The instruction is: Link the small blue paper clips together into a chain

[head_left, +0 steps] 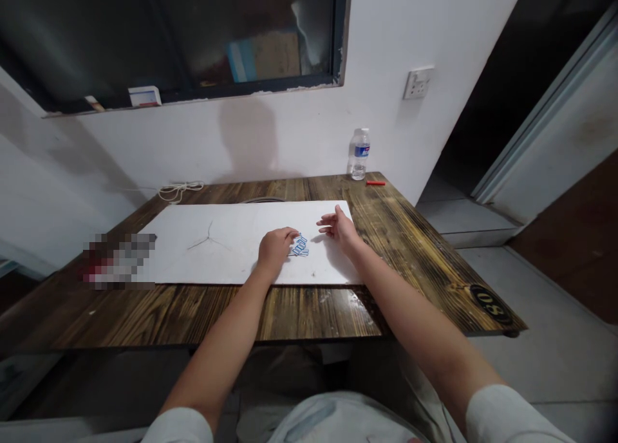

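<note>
Several blue paper clips lie bunched near the middle of a white board, which rests on a scorched-wood table. Your left hand is curled narrow, its fingertips at the near-left edge of the bunch; you cannot tell whether it holds a clip. Your right hand is spread wide and empty, just right of the bunch. So far, the clips all sit together, with none lying apart on the board.
</note>
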A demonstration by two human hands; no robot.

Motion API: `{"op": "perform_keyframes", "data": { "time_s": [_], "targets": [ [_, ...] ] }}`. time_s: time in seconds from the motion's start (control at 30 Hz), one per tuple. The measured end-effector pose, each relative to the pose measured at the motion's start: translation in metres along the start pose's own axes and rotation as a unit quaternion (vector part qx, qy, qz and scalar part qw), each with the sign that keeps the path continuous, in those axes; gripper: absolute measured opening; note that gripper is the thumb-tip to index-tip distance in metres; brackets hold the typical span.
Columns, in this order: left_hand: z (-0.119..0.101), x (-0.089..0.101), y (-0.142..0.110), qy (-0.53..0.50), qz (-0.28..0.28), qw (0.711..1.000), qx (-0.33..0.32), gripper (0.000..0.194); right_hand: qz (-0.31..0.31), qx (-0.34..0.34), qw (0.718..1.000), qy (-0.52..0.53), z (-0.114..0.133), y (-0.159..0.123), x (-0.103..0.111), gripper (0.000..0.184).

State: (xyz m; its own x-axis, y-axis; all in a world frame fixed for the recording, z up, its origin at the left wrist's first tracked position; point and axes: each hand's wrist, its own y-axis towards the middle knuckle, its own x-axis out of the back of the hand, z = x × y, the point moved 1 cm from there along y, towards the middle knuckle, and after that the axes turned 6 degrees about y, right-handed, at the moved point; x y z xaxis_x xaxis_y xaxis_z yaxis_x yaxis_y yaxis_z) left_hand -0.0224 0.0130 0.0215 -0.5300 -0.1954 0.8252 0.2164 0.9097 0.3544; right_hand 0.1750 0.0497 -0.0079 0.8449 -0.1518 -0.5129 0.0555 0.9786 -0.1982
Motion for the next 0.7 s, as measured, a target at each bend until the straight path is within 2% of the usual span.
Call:
{"op": "perform_keyframes", "data": {
  "time_s": [0.17,0.3,0.4,0.47,0.57,0.7],
  "targets": [
    [0.003,-0.007,0.002,-0.092,-0.022,0.994,0.050,0.024,0.000,0.000,1.000,-0.006,-0.001,0.000,0.000,0.050],
    [0.005,-0.020,0.005,-0.267,0.005,0.958,0.109,0.022,0.002,0.000,1.000,-0.010,-0.001,0.002,0.001,0.050],
    [0.005,-0.022,0.007,-0.340,0.028,0.931,0.132,0.020,0.004,-0.001,1.000,-0.011,-0.001,0.003,0.001,0.051],
    [0.006,-0.018,0.007,-0.331,-0.007,0.933,0.137,0.019,0.005,-0.001,1.000,-0.008,-0.001,0.003,0.001,0.051],
    [0.007,-0.010,0.006,-0.240,-0.076,0.963,0.093,0.013,0.006,0.002,1.000,-0.006,-0.002,0.002,0.001,0.051],
    [0.005,-0.007,0.004,-0.127,-0.062,0.990,0.015,0.015,0.007,0.004,1.000,-0.007,-0.002,0.002,0.001,0.051]
  ]
}}
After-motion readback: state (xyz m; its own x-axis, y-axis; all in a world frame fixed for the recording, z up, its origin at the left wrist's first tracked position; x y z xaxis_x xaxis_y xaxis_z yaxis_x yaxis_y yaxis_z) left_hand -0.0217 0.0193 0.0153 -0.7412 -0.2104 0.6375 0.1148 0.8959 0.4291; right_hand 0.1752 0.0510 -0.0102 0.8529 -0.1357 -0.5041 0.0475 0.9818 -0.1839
